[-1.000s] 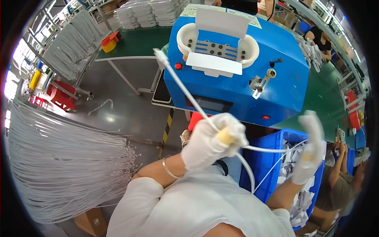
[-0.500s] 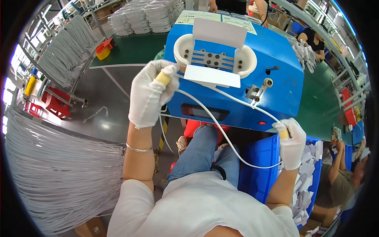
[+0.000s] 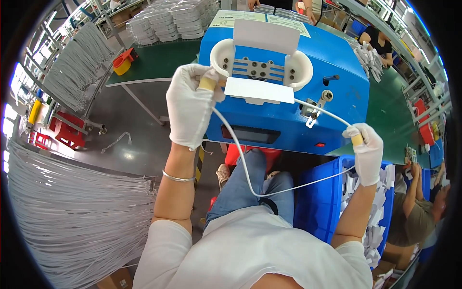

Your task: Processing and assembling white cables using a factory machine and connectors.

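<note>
A white cable (image 3: 240, 154) hangs in a loop between my gloved hands, in front of the blue machine (image 3: 332, 58). My left hand (image 3: 190, 108) is closed on the cable beside the machine's left white curved guide (image 3: 221, 58). My right hand (image 3: 368, 151), lower and to the right, pinches it too. From there a taut stretch of cable (image 3: 322, 110) runs up left and disappears behind the lower white flap (image 3: 260, 90). Pale yellow wraps cover a finger or thumb on each glove. A second white flap (image 3: 264, 36) stands at the back, above a slotted metal plate (image 3: 260, 71).
A blue bin (image 3: 315, 202) with white scraps stands by my right arm. Bundled white cables (image 3: 77, 212) hang at left. Stacked clear trays (image 3: 175, 21) and an orange tape dispenser (image 3: 125, 61) sit on the green table (image 3: 161, 58). Other people work at the back and right.
My left hand has moved slightly right and up, my right hand up and right. The loop's bottom has shifted left. The upper stretch of cable now passes behind the lower flap.
</note>
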Tool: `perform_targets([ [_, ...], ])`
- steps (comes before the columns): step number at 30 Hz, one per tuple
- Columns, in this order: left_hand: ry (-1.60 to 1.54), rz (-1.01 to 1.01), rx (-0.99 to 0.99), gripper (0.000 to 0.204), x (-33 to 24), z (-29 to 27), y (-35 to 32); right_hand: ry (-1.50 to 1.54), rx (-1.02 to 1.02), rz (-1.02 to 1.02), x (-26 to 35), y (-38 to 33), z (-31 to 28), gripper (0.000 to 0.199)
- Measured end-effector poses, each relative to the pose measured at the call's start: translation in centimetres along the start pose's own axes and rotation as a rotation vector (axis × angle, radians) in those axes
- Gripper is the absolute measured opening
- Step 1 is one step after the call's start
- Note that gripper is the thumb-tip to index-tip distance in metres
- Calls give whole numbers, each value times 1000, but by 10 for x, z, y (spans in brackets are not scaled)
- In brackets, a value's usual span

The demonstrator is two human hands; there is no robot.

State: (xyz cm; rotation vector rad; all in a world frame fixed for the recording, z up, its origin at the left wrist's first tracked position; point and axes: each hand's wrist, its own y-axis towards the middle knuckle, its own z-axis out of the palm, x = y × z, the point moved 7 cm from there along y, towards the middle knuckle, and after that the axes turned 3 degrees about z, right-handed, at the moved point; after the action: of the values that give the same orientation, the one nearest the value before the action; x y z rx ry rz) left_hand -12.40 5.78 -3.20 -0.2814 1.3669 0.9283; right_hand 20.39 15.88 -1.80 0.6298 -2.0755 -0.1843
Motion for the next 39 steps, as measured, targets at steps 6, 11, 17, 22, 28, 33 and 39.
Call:
perform_targets([
  [6, 293, 318, 0, 15, -5, -10, -3, -109, -138, -152, 7, 34, -49, 9],
  [11, 131, 98, 149, 16, 4, -10, 7, -227, 28, -167, -8, 83, -41, 12],
  [17, 72, 24, 171, 12, -1, -7, 5, -196, 110, -44, -26, 91, -24, 11],
  [22, 228, 244, 103, 13, -10, -11, 3, -143, -21, -89, -10, 77, -38, 12],
  [28, 227, 87, 138, 21, -8, -12, 2, -98, -12, -69, -16, 58, -52, 14],
  [33, 259, 98, 73, 40, -18, -35, -25, -52, -78, -80, -24, 50, -65, 11],
  [39, 261, -159, 268, 32, 5, -23, -65, -53, -169, -109, -22, 61, -66, 9],
])
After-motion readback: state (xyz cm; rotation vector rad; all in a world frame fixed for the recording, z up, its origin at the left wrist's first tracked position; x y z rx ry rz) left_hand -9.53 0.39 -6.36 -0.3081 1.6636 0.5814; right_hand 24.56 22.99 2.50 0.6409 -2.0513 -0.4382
